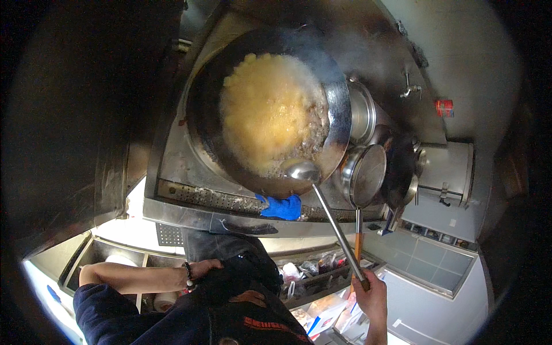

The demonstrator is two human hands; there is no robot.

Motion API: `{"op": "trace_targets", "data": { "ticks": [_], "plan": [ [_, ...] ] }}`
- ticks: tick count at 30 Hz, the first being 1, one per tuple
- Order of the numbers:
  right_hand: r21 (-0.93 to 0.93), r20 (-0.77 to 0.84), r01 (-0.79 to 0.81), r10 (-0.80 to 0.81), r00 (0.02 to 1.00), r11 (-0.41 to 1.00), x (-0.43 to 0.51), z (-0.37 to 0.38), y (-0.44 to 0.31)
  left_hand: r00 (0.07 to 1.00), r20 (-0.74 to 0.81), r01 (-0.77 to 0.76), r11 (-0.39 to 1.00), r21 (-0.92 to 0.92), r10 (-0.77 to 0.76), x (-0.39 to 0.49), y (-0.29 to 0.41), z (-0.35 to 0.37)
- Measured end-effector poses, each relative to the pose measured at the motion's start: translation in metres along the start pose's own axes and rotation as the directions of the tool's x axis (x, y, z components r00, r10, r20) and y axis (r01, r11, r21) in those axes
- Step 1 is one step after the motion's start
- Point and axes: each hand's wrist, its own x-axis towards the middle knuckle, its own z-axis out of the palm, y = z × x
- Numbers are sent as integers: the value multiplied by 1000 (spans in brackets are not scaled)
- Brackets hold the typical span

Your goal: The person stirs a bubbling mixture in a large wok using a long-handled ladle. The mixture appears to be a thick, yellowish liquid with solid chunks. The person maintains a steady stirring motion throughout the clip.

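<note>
My right hand [371, 297] grips the end of a long-handled steel ladle [334, 228]. The ladle's bowl [303, 170] lies at the near right inside a large dark wok [207, 95]. Pale yellow chunks of food [263, 112] bubble there in foaming liquid, and steam blurs the far side. Against the dark apron at my waist rests my left hand [206, 268], a beaded bracelet on its wrist. Its fingertips are partly hidden, so I cannot tell whether they are closed. A blue cloth [282, 208] is on the wok's near edge.
Right of the wok are a round strainer [370, 174] with a wooden handle, a steel pot [361, 113] and a second dark wok [399, 164]. A tap [409, 89] projects beyond them. The steel stove edge [189, 214] runs between me and the wok. A red can [444, 108] stands far right.
</note>
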Motion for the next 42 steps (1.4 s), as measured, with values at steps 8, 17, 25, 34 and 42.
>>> {"op": "trace_targets", "data": {
  "ticks": [8, 17, 25, 34, 42],
  "plan": [
    [251, 541, -212, 45, 840, 944, 37, 28, 20, 999, 19, 41, 987, -154, -38, -22, 1, 12],
    [641, 207, 105, -302, 930, 761, 92, 121, -34, 990, -35, -139, 977, -162, 135, -40, -12, 3],
    [739, 147, 77, -272, 951, 669, 127, 139, -59, 994, 62, -65, 952, -299, 87, 2, -29, -8],
    [829, 33, 186, -379, 925, 527, 189, 159, -73, 997, -12, -74, 968, -239, 74, 44, -43, -14],
    [866, -15, 220, -417, 909, 449, 184, 137, -58, 938, -124, -340, 927, -157, 323, 28, -50, 24]
  ]
}}
